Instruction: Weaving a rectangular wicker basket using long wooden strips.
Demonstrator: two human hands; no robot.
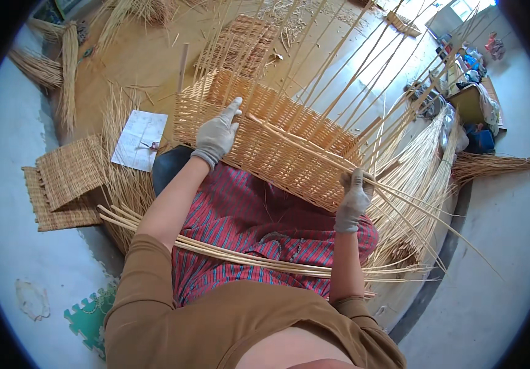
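A rectangular wicker basket (283, 172) with tall upright stakes lies across my lap on a striped red cloth (249, 221). My left hand (219, 132), in a pale glove, grips the basket's near wall at the left, index finger extended upward. My right hand (354, 197), also gloved, is closed around long pale canes (409, 197) at the basket's right end; its fingertips are partly hidden. A bundle of loose rods (259, 263) lies across my lap below the basket.
Woven mats (68, 178) and a paper sheet (140, 132) with a small tool lie at left. Reed bundles stand at upper left and right (431, 141). Another woven piece (240, 43) lies beyond the basket. A cluttered bench (471, 98) is at back right, a green foam mat (86, 320) at lower left.
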